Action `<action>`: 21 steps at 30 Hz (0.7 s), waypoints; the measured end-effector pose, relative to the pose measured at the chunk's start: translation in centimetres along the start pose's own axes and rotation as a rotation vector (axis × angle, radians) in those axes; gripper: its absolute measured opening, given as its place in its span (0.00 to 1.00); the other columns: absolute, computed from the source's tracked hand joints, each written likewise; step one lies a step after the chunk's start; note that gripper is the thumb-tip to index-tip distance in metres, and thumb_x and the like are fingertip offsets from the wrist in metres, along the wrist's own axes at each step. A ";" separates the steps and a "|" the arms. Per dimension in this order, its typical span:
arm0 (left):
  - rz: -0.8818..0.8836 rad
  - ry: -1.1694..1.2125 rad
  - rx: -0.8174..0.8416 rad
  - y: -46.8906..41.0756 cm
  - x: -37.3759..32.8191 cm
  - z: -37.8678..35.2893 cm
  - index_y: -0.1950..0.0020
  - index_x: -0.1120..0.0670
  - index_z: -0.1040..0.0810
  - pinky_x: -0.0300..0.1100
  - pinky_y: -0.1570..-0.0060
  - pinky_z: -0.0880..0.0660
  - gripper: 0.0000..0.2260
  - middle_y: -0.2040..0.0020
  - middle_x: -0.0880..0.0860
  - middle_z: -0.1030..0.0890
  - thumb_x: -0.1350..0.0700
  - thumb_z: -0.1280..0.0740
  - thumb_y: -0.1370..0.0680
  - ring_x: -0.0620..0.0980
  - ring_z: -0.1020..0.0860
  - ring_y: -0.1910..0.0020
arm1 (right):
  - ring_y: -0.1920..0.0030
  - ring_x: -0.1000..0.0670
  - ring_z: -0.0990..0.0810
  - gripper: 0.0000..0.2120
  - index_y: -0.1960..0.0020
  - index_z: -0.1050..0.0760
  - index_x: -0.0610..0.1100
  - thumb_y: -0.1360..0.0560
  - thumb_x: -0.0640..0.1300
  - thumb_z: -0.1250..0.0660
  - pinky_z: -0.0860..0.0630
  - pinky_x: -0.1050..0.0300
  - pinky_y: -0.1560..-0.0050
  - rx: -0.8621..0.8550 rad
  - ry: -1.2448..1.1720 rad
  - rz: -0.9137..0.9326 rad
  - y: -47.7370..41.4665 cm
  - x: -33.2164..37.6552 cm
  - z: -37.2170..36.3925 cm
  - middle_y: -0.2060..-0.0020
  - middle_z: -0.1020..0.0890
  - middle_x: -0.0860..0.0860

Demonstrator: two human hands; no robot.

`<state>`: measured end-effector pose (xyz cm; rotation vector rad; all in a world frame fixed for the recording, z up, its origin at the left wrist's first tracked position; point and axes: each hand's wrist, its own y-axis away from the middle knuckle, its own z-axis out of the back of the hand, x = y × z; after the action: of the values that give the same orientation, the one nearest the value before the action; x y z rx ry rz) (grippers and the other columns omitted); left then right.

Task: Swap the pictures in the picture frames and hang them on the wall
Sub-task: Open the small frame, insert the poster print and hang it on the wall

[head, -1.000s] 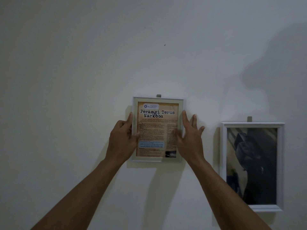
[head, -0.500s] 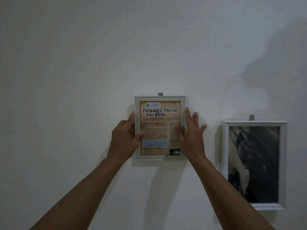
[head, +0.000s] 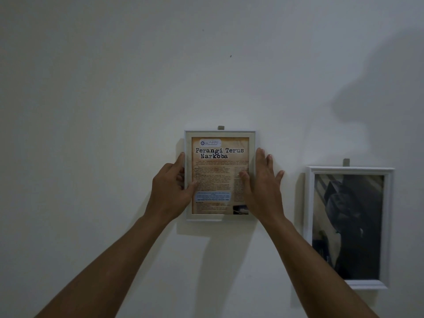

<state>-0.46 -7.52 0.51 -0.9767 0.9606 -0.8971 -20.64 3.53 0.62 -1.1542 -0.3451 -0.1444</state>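
Head view: L hand (head: 171, 191): fingers curl round left edge of frame (head: 220, 134), thumb on glass, pinching it. R hand (head: 261, 191): fingers straight, slightly spread, flat over right edge & wall (head: 114, 111). Frame upright betw. both hands, under hook (head: 221, 127). 2nd frame (head: 389, 226) hangs right of R fingers, apart.

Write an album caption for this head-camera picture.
Left hand and right hand steady a small framed poster on the wall, beside a larger white frame.
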 end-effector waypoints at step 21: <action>0.071 -0.009 0.036 0.5 -0.6 0.9 0.23 0.55 0.38 0.42 0.50 0.21 0.36 0.45 0.54 0.24 0.49 0.27 0.27 0.45 0.26 0.51 | 0.21 0.49 0.55 0.31 0.20 0.53 0.45 0.17 0.51 0.44 0.57 0.41 0.22 0.031 -0.063 -0.046 0.3 1.2 1.8 0.20 0.47 0.49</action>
<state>0.24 -6.59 0.40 -0.9095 0.9625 -0.8470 -19.81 5.40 1.42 -1.1224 -0.4281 -0.1426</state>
